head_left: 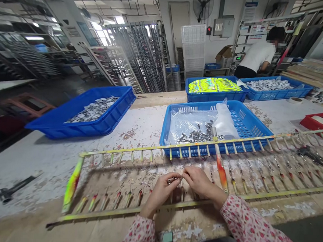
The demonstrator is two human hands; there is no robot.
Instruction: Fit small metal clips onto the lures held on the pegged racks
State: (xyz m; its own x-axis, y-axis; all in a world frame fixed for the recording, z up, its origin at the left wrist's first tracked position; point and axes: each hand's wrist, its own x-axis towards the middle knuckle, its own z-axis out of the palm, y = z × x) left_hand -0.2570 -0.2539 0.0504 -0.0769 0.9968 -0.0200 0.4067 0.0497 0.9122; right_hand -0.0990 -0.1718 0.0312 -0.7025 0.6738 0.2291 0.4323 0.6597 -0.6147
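Note:
My left hand [162,189] and my right hand [198,182] meet over a long paint-spattered rack [141,210] lying on the table. Thumb and fingers of both hands are pinched together around something small and dark, mostly hidden by the fingers. Short pegs line both long rails of the rack. To the right of the orange-stained crossbar [221,169], thin shiny pieces [260,174] stretch between opposite pegs. Left of my hands the pegs carry none. Just beyond the rack, a blue basket [165,126] holds a plastic bag with small dark pieces [196,135] on it.
A blue tray [100,129] of small silvery pieces stands left. Behind are a tub of yellow-green pieces [213,85] and another tray [276,93]. A black tool [15,190] lies left, a green block [167,237] near the front edge. A person [258,54] bends at the back right.

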